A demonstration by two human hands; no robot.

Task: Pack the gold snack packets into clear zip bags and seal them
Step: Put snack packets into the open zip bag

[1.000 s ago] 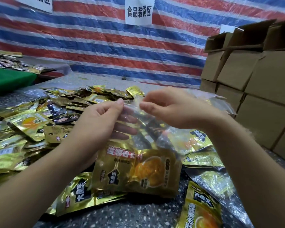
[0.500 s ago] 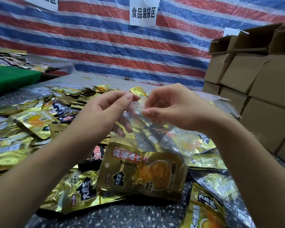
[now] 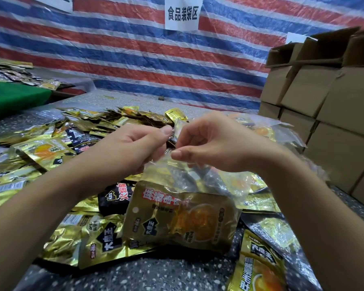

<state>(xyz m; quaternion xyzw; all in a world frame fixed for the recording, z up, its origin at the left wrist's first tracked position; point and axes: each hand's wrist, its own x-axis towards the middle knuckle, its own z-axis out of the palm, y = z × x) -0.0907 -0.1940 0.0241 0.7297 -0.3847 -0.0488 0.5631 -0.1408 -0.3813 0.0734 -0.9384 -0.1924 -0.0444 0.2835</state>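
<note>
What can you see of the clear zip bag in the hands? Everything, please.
The clear zip bag is thin, crinkled, see-through plastic that catches glare. It hangs from its top edge, which the left hand and the right hand pinch close together between thumb and fingertips. A gold snack packet with red lettering and an orange picture sits in its lower part. The bottom rests on the loose packets on the speckled table. Whether the zip is closed cannot be told.

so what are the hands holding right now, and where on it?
Both hands, left hand and right hand, pinch the top edge of a clear zip bag; a gold snack packet hangs inside it.
</note>
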